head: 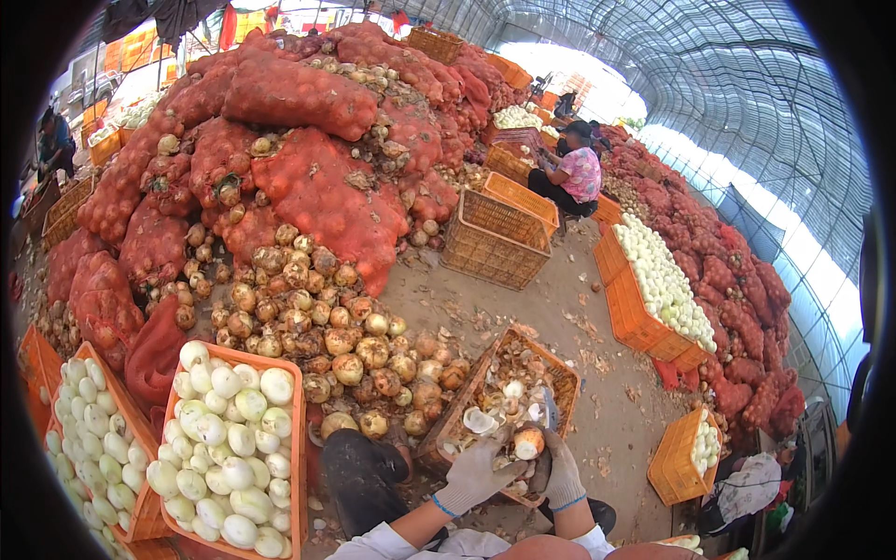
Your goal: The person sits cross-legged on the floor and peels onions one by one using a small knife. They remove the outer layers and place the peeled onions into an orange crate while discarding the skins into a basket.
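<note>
Both hands wear pale knit work gloves with dirty fingers and blue cuffs. My left hand [479,474] is beside a partly trimmed brown onion [528,444], its fingers spread near the onion's left side; whether they touch it is hard to tell. My right hand [558,470] is closed around the onion's right side and a knife, whose blade [550,409] points up past the onion. Below the hands stands an orange plastic crate [570,381] with onion skins and trimmed pieces in it. Unpeeled onions [348,369] lie heaped on the ground just left of that crate.
Orange crates of peeled onions [239,474] stand at the left; more [651,266] line the right. Red mesh sacks of onions [329,196] are piled high ahead. Empty crates [495,245] stand before a seated person [577,171]. Another person [749,483] is at the lower right.
</note>
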`<state>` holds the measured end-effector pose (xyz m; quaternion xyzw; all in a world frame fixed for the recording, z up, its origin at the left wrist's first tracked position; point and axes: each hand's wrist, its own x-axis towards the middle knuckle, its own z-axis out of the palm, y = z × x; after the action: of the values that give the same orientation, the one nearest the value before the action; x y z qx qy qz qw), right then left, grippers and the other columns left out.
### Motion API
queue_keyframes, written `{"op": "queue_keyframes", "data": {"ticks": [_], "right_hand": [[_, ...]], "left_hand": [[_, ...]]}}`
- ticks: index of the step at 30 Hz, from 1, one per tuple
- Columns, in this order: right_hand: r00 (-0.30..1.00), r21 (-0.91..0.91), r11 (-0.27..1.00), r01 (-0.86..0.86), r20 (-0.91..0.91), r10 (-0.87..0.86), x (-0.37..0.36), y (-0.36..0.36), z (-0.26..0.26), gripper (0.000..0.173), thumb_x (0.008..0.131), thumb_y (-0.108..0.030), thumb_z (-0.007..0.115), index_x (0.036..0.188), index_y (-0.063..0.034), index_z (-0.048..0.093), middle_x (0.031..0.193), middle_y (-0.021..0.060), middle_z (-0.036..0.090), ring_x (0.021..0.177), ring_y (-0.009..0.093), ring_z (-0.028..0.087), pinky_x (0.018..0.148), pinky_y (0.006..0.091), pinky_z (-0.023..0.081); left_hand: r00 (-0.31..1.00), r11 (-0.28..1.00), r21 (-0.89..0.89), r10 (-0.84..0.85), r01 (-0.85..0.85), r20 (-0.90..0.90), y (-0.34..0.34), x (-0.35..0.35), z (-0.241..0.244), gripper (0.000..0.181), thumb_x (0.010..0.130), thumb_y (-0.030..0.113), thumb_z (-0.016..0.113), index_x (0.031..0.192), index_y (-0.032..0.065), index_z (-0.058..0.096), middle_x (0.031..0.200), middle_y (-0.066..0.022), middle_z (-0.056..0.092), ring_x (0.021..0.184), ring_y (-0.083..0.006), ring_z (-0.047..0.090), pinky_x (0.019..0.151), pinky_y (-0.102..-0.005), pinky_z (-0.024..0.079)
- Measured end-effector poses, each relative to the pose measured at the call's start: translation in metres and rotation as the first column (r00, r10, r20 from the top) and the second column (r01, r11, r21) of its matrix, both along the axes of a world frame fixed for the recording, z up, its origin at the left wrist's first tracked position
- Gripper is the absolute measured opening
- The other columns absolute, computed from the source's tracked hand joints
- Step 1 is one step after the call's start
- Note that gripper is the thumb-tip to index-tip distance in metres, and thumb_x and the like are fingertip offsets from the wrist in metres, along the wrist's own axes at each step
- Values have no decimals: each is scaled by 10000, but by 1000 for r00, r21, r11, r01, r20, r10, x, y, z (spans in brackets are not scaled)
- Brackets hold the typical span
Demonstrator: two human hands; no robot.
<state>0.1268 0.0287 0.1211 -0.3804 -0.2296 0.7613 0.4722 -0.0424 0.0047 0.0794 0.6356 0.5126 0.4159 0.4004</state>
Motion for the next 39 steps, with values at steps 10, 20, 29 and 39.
{"op": "queue_keyframes", "data": {"ticks": [10, 20, 29, 39], "right_hand": [[143, 374, 872, -316, 927, -346, -31, -30, 19, 441, 878, -242, 673, 1251, -23, 592, 1058, 186, 688, 964, 270, 681, 843, 338, 514], [226, 299, 893, -335, 946, -232, -33, -43, 46, 353, 848, -265, 705, 1104, -24, 669, 911, 151, 713, 849, 249, 697, 785, 337, 527], [172, 289, 904, -316, 954, -245, 23, -44, 14, 359, 858, -296, 686, 1111, -45, 648, 916, 173, 702, 847, 299, 692, 751, 377, 534], [18, 376, 609, -699, 859, -511, 90, -61, 9, 399, 770, -196, 668, 1156, -118, 604, 1011, 110, 665, 890, 299, 668, 689, 400, 539]], "left_hand": [[723, 860, -300, -110, 414, 681, 8, -3, -38, 752, 843, 346, 752, 1395, -28, 404, 1140, -101, 613, 987, -177, 599, 827, -297, 493], [656, 683, -462, -33, 566, 754, -2, -17, -30, 634, 853, 215, 753, 1350, -23, 439, 1140, -61, 617, 945, -118, 611, 769, -222, 510], [395, 677, -405, 180, 615, 901, -11, 7, -60, 521, 858, 99, 699, 1316, 5, 467, 1121, -98, 636, 928, -169, 664, 717, -291, 569], [552, 784, -479, 215, 395, 806, -8, 59, -22, 517, 831, -52, 656, 1310, -49, 461, 1096, -105, 644, 964, -204, 664, 796, -304, 565]]}}
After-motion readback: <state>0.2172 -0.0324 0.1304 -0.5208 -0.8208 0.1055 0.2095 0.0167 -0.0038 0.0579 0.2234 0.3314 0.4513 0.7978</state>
